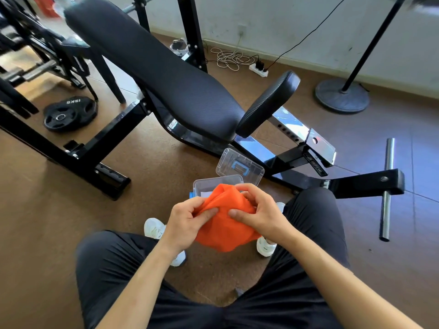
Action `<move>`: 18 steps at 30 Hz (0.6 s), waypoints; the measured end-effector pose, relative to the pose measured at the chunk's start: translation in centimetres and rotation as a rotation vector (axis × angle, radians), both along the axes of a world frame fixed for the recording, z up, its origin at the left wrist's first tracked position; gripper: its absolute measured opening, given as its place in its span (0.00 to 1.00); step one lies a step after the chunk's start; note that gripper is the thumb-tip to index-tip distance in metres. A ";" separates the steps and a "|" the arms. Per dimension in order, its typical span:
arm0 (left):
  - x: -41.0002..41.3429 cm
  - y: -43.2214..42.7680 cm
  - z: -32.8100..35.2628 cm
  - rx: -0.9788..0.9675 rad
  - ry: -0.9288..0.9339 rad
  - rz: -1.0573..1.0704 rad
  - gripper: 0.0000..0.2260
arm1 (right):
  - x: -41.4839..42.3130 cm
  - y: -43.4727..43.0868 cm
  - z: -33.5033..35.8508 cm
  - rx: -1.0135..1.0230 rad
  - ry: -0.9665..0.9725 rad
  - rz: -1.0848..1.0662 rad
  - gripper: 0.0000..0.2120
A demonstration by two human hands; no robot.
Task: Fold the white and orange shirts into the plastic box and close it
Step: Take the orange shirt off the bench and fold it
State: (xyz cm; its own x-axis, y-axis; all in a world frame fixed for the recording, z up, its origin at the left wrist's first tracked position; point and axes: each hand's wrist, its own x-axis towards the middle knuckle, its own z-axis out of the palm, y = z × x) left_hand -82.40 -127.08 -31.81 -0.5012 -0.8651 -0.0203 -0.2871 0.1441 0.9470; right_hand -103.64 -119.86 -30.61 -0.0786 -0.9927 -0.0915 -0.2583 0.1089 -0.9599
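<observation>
An orange shirt (224,224) is bunched into a small bundle and held in the air above my feet. My left hand (187,222) grips its left side, thumb pressed on top. My right hand (257,210) grips its right side. Just beyond the bundle a clear plastic box (213,182) stands open on the floor. Something white (206,194) lies inside the box, mostly hidden by the shirt. The clear lid (240,166) with a blue handle lies behind the box, leaning toward the bench frame.
A black weight bench (166,74) and its steel frame (356,184) stand right behind the box. A 15 kg plate (70,113) lies on the floor at left, a fan base (342,96) and a power strip (259,68) at the back. My knees flank the bundle.
</observation>
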 end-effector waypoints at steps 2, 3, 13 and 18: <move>0.2 0.2 0.0 0.075 0.072 0.048 0.10 | -0.3 0.8 -0.5 0.002 -0.053 -0.025 0.21; 0.2 0.4 0.2 0.109 0.107 0.074 0.07 | -0.3 1.3 -0.7 -0.009 -0.083 -0.063 0.19; -0.6 1.3 1.2 0.316 0.349 0.438 0.12 | 0.3 2.5 -1.2 -0.086 -0.303 -0.740 0.04; -0.2 0.8 1.0 0.162 0.247 0.283 0.12 | 0.1 1.7 0.2 -0.142 -0.135 -0.537 0.03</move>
State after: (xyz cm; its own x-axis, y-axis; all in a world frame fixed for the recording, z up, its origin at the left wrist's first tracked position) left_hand -82.56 -126.24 -30.82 -0.2511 -0.9650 -0.0763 -0.0547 -0.0646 0.9964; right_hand -103.56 -118.15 -30.39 -0.5720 -0.8202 -0.0042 -0.0768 0.0586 -0.9953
